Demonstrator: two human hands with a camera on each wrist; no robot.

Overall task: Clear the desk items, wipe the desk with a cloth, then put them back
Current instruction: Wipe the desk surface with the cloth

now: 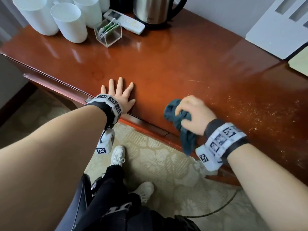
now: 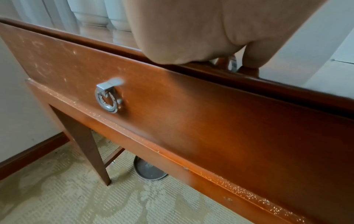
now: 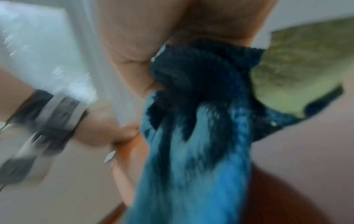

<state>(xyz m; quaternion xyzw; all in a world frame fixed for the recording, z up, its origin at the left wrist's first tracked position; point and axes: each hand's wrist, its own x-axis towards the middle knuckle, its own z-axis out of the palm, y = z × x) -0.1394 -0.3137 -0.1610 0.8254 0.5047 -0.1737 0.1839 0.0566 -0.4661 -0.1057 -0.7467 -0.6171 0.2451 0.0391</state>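
Observation:
My right hand (image 1: 193, 112) grips a bunched dark blue cloth (image 1: 176, 117) at the front edge of the glossy red-brown desk (image 1: 166, 67); a tail of the cloth hangs over the edge. The right wrist view is blurred and shows the cloth (image 3: 195, 121) clenched in the palm. My left hand (image 1: 120, 95) rests flat on the desk top near its front edge, fingers spread and straight. At the back left stand white paper cups (image 1: 66, 22), a clear plastic box (image 1: 109, 32), a white remote (image 1: 125, 21) and a steel kettle (image 1: 153, 10).
A white box-like item (image 1: 280, 25) sits at the back right. Pale specks dot the desk's right part (image 1: 260, 110). The desk front has a drawer with a metal ring pull (image 2: 108, 98). Patterned carpet (image 1: 158, 164) and my shoes are below.

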